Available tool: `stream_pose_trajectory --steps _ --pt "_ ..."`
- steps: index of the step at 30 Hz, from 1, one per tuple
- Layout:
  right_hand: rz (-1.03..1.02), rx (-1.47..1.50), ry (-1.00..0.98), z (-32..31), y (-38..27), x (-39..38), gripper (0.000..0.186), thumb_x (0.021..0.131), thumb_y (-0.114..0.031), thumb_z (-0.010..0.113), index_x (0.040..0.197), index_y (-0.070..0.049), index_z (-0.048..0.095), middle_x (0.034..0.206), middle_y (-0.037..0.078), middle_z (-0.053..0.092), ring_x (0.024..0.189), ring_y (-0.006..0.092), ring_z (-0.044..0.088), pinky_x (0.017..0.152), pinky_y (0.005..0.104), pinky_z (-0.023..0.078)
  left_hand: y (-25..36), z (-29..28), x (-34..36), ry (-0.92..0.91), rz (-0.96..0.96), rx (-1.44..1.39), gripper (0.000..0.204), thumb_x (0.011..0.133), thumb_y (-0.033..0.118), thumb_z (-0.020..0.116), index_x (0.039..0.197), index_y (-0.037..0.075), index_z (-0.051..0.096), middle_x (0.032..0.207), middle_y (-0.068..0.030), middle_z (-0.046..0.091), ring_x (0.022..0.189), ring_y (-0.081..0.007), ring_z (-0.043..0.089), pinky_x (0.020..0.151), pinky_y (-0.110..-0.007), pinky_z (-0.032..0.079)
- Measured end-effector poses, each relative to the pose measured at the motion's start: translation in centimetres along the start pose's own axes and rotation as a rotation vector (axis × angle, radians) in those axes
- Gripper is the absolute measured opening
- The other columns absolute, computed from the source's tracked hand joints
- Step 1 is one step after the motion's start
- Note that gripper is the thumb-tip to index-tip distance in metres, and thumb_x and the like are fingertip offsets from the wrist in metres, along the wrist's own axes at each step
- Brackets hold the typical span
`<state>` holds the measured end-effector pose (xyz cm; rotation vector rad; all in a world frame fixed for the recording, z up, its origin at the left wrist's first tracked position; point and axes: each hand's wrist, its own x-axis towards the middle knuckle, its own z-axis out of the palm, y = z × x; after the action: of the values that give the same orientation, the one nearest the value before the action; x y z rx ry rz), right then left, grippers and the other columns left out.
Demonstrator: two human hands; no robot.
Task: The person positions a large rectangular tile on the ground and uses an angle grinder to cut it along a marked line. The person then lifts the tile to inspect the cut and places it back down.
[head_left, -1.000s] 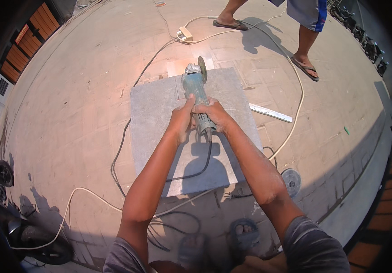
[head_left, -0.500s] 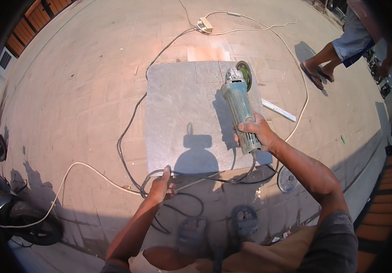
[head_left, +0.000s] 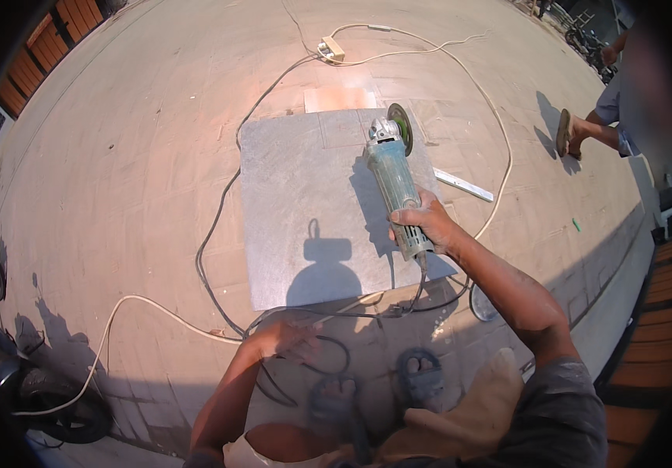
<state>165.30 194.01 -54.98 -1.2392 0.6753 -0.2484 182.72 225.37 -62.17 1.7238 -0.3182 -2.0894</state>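
Observation:
My right hand [head_left: 422, 222] grips a teal angle grinder [head_left: 391, 175] by its rear body, with a green-edged disc at its head, above a large grey tile [head_left: 281, 195] on the paving. My left hand [head_left: 289, 339] is below the tile's near edge, slightly blurred, fingers apart beside the black cables [head_left: 336, 366]. Thin lines mark the tile's far part. A pale board [head_left: 336, 98] lies beyond it. A white straight bar [head_left: 465, 185] lies to its right, and a round disc [head_left: 483, 304] sits partly behind my right forearm.
A beige socket strip [head_left: 332, 48] with looping white and black cables lies on the paving beyond the tile. A person in sandals [head_left: 609, 132] is at the right. Motorbike wheels [head_left: 63, 405] stand at lower left. My sandalled feet are below the tile, and a step edge runs along the right.
My left hand left the grinder for the cables below the tile, then loosened. My right hand moved the grinder rightward. The other person stepped further right.

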Motion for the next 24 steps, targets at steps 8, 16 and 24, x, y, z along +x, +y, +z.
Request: stream_pose_trajectory --steps 8,16,24 --pt "-0.171 -0.003 0.028 4.6 1.2 13.7 0.045 0.076 -0.003 0.071 0.118 0.002 0.055 0.088 0.012 0.065 0.070 0.0219 0.067 0.060 0.0350 0.057 21.1 -6.5 6.3 0.424 0.670 -0.182 0.100 0.083 0.079 0.055 0.139 -0.004 0.045 0.127 -0.0160 0.059 0.106 -0.0222 0.061 0.088 -0.041 0.049" --pt "-0.211 0.009 0.138 3.6 5.3 24.6 0.029 0.073 -0.005 0.068 0.099 0.006 0.066 0.088 0.016 0.069 0.076 0.0239 0.068 0.065 0.0365 0.054 28.9 -9.1 14.5 0.382 0.713 -0.455 0.056 0.081 0.037 0.074 0.110 -0.010 0.064 0.096 -0.0153 0.066 0.076 -0.0263 0.064 0.065 -0.038 0.053" --pt "-0.210 -0.018 0.165 2.6 5.5 27.0 0.027 0.073 -0.007 0.069 0.096 0.009 0.068 0.085 0.017 0.071 0.075 0.0238 0.069 0.064 0.0367 0.055 30.6 -10.7 16.0 0.497 0.679 -0.383 0.056 0.079 0.036 0.076 0.105 -0.013 0.066 0.096 -0.0167 0.067 0.075 -0.0241 0.064 0.064 -0.037 0.051"
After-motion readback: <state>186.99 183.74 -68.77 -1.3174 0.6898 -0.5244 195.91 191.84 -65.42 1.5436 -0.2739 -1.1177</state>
